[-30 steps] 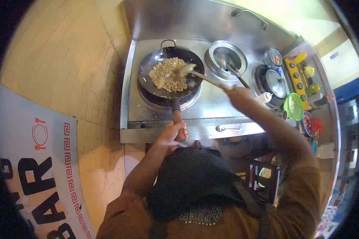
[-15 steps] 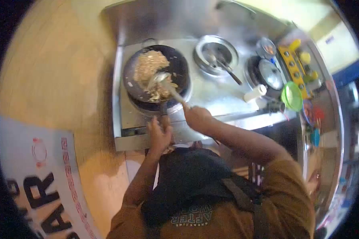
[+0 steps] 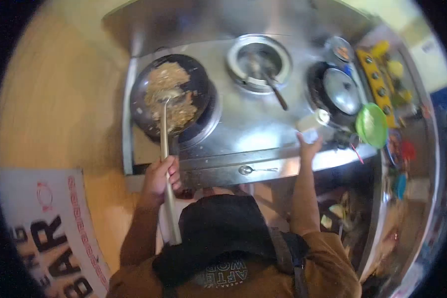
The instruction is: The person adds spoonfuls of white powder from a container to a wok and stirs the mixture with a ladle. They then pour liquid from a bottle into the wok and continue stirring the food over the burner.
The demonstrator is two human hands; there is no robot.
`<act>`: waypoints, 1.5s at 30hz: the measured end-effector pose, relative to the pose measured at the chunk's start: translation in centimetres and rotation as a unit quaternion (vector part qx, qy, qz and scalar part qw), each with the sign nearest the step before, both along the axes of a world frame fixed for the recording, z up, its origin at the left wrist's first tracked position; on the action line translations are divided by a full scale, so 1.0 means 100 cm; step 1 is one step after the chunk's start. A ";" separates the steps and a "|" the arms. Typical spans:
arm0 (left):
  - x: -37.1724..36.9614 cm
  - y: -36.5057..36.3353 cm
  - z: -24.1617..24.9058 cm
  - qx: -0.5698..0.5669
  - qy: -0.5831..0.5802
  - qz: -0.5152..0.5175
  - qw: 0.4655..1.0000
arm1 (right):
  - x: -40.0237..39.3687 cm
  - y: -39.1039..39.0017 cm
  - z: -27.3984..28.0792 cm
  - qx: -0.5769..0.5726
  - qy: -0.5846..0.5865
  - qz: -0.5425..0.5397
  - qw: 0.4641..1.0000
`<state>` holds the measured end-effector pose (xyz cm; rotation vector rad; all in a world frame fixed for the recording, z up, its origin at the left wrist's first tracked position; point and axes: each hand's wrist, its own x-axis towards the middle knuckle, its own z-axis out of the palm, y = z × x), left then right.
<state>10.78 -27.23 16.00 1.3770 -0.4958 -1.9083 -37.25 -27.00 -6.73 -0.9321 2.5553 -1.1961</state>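
Observation:
A dark wok (image 3: 199,82) stands on the left burner, with fried rice (image 3: 168,77) in it. The bowl of a long-handled ladle (image 3: 164,119) rests in the rice. My left hand (image 3: 160,180) is closed around the ladle's handle, whose end reaches back toward my body. Just beyond that hand is the wok's handle (image 3: 173,144). My right hand (image 3: 309,147) is stretched out to the right, fingers apart, with its fingertips right at the lower end of a white bottle (image 3: 311,122).
A metal pot (image 3: 233,62) with a dark-handled utensil (image 3: 277,94) stands mid-stove. To the right are a lidded pan (image 3: 341,92), a green bowl (image 3: 380,126) and a yellow rack (image 3: 375,82). A spoon (image 3: 247,170) lies on the front ledge.
My right hand has let go of the ladle and moved right to the white bottle. My left hand has closed on the ladle's handle, which now points straight back toward me.

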 end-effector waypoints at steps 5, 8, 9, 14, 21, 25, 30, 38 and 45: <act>0.050 0.028 0.063 0.047 -0.192 -0.077 0.977 | -0.005 -0.042 -0.005 -0.100 0.050 0.031 0.993; 0.061 0.042 0.070 0.093 -0.206 -0.110 0.968 | -0.007 -0.055 -0.006 -0.217 -0.122 0.025 0.968; 0.057 0.044 0.066 0.101 -0.210 -0.118 0.965 | -0.013 -0.052 -0.003 -0.201 -0.075 0.051 0.975; 0.055 0.014 -0.003 0.041 -0.200 -0.145 0.968 | 0.002 -0.019 0.110 -0.127 0.001 0.181 0.975; 0.090 -0.068 0.018 -0.099 -0.098 -0.102 0.985 | 0.165 -0.135 0.279 0.155 0.304 0.488 0.804; 0.129 -0.043 0.064 -0.134 -0.141 -0.085 0.977 | 0.272 -0.241 0.272 0.190 0.471 0.518 0.689; 0.167 -0.002 0.044 -0.121 -0.158 -0.073 0.977 | 0.347 -0.289 0.279 0.221 0.520 0.505 0.652; 0.181 0.007 0.029 -0.127 -0.151 -0.109 0.974 | 0.364 -0.299 0.278 0.218 0.565 0.491 0.626; 0.184 -0.005 0.041 -0.171 -0.150 -0.110 0.968 | 0.359 -0.294 0.292 0.205 0.610 0.477 0.599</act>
